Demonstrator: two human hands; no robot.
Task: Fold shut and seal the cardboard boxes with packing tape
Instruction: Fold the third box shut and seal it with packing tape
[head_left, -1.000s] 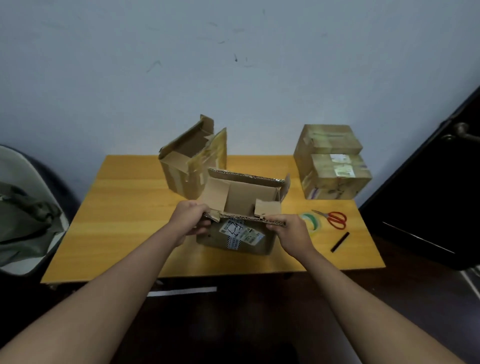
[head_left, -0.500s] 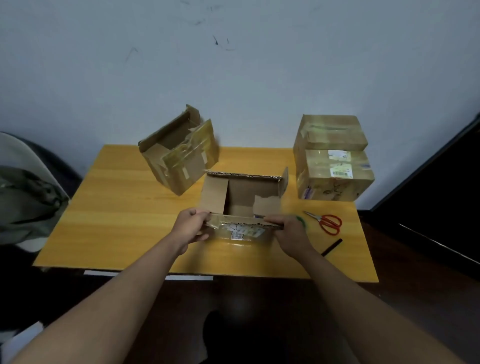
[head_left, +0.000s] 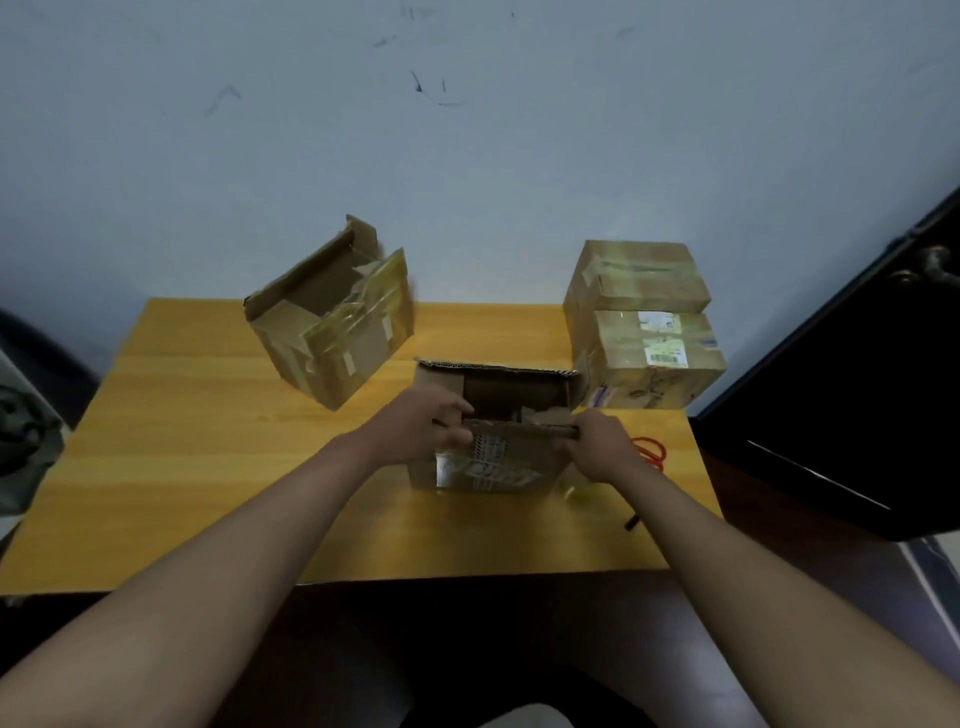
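An open cardboard box (head_left: 493, 467) with a printed label on its near side stands at the middle of the wooden table (head_left: 208, 467). My left hand (head_left: 415, 423) grips the left end of its near top flap, and my right hand (head_left: 597, 444) pinches the right end of the same flap. The far flap stands upright and the inside is dark. A roll of tape (head_left: 574, 488) lies just right of the box, mostly hidden by my right wrist.
A second open box (head_left: 332, 322) sits tilted at the back left. Two closed taped boxes (head_left: 644, 322) are stacked at the back right. Red scissors (head_left: 649, 449) and a black marker (head_left: 631, 522) lie near the right edge. A dark door stands to the right.
The camera view has shifted and tilted down. The near flap has come up from hanging outward to level with the box top, both hands staying on it.
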